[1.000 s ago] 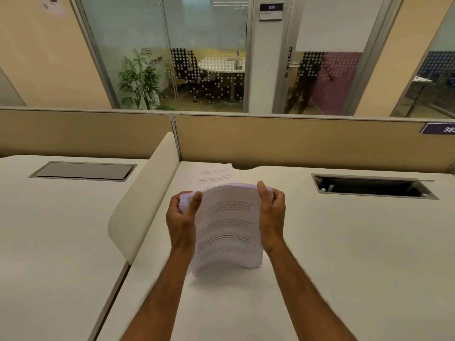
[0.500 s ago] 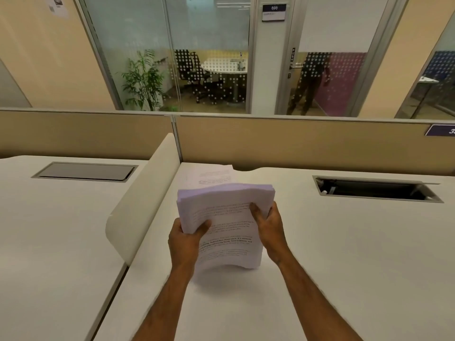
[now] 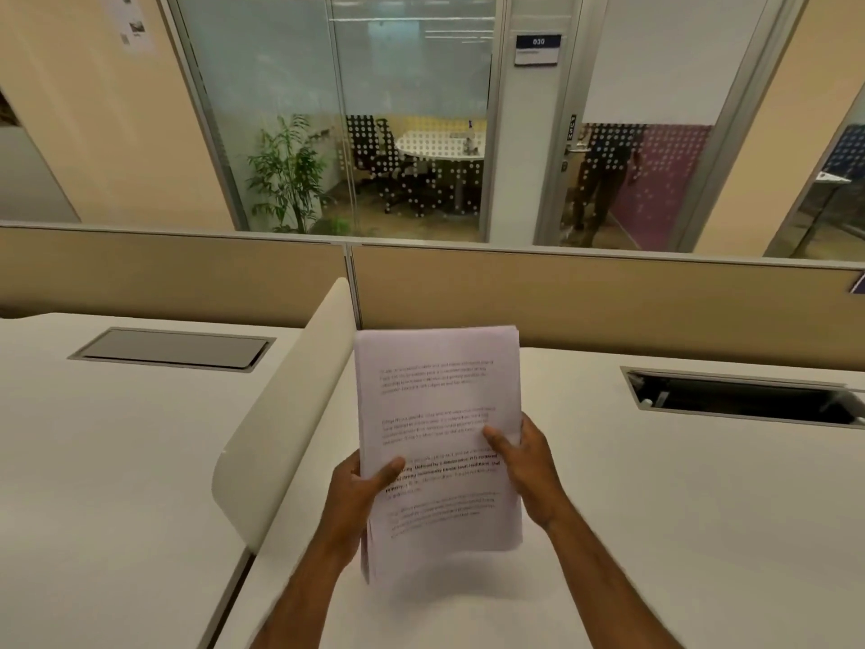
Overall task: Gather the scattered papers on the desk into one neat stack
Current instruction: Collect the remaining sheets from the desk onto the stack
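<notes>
A thick stack of white printed paper sheets (image 3: 440, 442) stood nearly upright above the pale white desk top (image 3: 655, 531), in the middle of the view, printed side toward the camera. Whether its lower edge touched the desk could not be told.

The left hand (image 3: 360, 494) gripped the stack's edge at eight o'clock, thumb curled over the front page and fingers hidden behind. The right hand (image 3: 526, 466) gripped the edge at four o'clock the same way, thumb pressed on the text.

From the stack, a cream curved side divider (image 3: 281, 414) stood at nine o'clock. An open dark rectangular cable hatch (image 3: 744, 400) lay in the desk at two o'clock. A closed grey hatch lid (image 3: 173, 348) lay at ten o'clock on the neighbouring desk. A tan fabric partition (image 3: 608, 302) ran across at twelve o'clock.
</notes>
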Available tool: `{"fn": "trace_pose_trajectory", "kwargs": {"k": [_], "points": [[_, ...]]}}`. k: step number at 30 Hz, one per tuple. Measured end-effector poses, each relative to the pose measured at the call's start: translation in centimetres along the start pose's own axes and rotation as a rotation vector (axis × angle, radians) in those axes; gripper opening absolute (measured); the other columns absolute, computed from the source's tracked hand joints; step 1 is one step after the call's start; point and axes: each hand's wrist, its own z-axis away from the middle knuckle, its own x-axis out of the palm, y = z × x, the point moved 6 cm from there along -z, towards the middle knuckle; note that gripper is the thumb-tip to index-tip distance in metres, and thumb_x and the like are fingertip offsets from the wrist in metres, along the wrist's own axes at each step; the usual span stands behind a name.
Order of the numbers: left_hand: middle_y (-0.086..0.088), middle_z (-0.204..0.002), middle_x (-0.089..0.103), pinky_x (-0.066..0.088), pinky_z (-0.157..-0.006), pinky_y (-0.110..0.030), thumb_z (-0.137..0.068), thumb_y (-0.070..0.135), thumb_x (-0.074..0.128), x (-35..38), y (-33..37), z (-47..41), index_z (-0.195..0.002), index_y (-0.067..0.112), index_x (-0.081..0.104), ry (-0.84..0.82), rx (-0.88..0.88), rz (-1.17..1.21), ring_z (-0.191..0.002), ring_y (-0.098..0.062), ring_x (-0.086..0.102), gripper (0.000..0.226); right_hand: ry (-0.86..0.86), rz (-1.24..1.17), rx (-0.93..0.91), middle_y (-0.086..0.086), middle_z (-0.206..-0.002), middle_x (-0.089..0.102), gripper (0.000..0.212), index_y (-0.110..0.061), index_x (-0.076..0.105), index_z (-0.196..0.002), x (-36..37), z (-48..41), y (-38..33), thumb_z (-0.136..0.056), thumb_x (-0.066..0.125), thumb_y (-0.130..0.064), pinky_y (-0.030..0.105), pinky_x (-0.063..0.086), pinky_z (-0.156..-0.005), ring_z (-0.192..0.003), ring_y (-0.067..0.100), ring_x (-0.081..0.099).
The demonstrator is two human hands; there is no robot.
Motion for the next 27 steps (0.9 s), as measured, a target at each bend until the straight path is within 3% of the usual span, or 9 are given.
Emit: {"fn": "trace_pose_trajectory", "kwargs": {"k": [2,4,8,12,16,19,23,27], "points": [[-0.012,-0.114,0.076,0.062,-0.081,-0.053,-0.078,0.034,0.083,-0.5,1.1,-1.8,-0.124,0.016,0.068,-0.089,-0.006,-0.030,-0.101,-0.037,0.074,0.052,-0.039,-0.015,-0.025,-0.002,-0.107,0.075,0.028,-0.026,0.062,-0.119,1.0,-2.2,-2.2,-0.092,0.068,-0.033,0.040,0.064,-0.075,-0.092,0.021,0.076],[-0.009,-0.114,0.077,0.062,-0.082,-0.053,-0.080,0.030,0.082,-1.3,2.5,-4.0,-0.122,0.017,0.069,-0.062,0.029,-0.053,-0.101,-0.034,0.074,0.045,-0.060,0.013,-0.049,-0.001,-0.108,0.075,0.029,-0.023,0.063,-0.119,2.2,-4.9,-4.3,-0.092,0.069,-0.033,0.041,0.063,-0.079,-0.094,0.021,0.075],[-0.009,-0.106,0.079,0.064,-0.070,-0.042,-0.078,0.021,0.079,-3.0,6.7,-9.8,-0.114,0.015,0.072,0.033,0.077,0.010,-0.092,-0.034,0.076,0.037,-0.107,0.024,-0.037,-0.001,-0.115,0.074,0.038,-0.017,0.062,-0.123,4.2,-11.0,-7.6,-0.092,0.068,-0.038,0.040,0.060,-0.087,-0.102,0.020,0.073],[-0.010,-0.105,0.079,0.063,-0.068,-0.040,-0.074,0.017,0.080,-4.7,10.9,-15.5,-0.106,0.015,0.075,0.034,0.114,0.059,-0.092,-0.033,0.076,0.032,0.090,0.065,0.054,0.003,-0.111,0.072,0.046,-0.014,0.062,-0.119,3.2,-16.5,-8.1,-0.095,0.056,-0.053,0.036,0.052,-0.085,-0.100,0.019,0.068],[-0.011,-0.107,0.078,0.063,-0.067,-0.038,-0.077,0.014,0.079,-6.1,13.6,-20.2,-0.110,0.013,0.075,0.033,0.158,0.083,-0.093,-0.032,0.076,0.033,0.254,0.337,0.182,0.005,-0.118,0.068,0.038,-0.015,0.064,-0.115,1.5,-19.6,-3.3,-0.092,0.065,-0.045,0.034,0.049,-0.087,-0.107,0.022,0.064],[-0.010,-0.111,0.077,0.063,-0.071,-0.040,-0.077,0.015,0.079,-6.7,13.8,-23.6,-0.118,0.010,0.071,0.046,0.173,0.095,-0.097,-0.032,0.076,0.042,0.167,0.568,0.345,0.012,-0.137,0.058,0.053,-0.013,0.055,-0.131,2.4,-21.7,2.1,-0.091,0.067,-0.046,0.036,0.046,-0.099,-0.123,0.030,0.056],[-0.010,-0.112,0.077,0.063,-0.070,-0.039,-0.076,0.015,0.080,-6.9,12.8,-26.7,-0.117,0.011,0.071,0.059,0.179,0.126,-0.097,-0.031,0.076,0.042,0.073,0.803,0.544,0.014,-0.152,0.037,0.089,-0.010,0.033,-0.149,4.8,-22.1,8.4,-0.084,0.065,-0.063,0.048,0.037,-0.111,-0.140,0.035,0.038],[-0.008,-0.110,0.078,0.063,-0.068,-0.038,-0.076,0.014,0.080,-7.4,12.1,-28.5,-0.119,0.011,0.070,0.082,0.179,0.132,-0.095,-0.030,0.076,0.044,0.136,0.896,0.617,0.013,-0.145,0.041,0.081,-0.013,0.035,-0.141,6.1,-22.5,10.7,-0.080,0.077,-0.045,0.051,0.035,-0.110,-0.136,0.034,0.040]]}}
